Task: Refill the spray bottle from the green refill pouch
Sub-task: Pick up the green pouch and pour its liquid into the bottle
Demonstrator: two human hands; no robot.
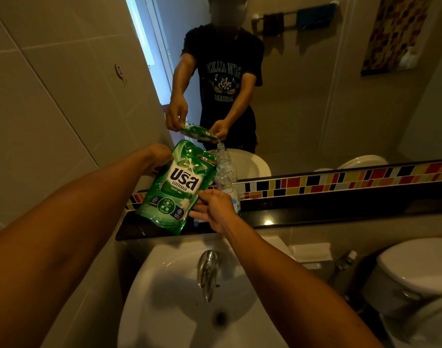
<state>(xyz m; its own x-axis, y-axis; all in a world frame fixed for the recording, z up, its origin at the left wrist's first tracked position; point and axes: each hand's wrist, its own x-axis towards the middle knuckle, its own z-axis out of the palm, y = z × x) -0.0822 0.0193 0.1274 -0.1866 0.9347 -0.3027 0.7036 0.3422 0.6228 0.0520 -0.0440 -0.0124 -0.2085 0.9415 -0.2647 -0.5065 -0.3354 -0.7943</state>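
ledge: a dark glossy shelf (315,217) runs along the wall right under the mirror, behind the sink, with a ceiling light glinting off it
on it: the clear spray bottle (227,187), standing upright with no sprayer head on, neck open
backing: a strip of colourful mosaic tile (340,180) sits just behind the shelf

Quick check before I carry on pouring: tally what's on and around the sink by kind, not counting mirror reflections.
Green refill pouches: 1, the pouch, held by both the left hand and right hand
Clear spray bottles: 1, bottle on the black ledge
Taps: 1, tap
Sinks: 1, sink
Toilets: 1, toilet
Total: 5
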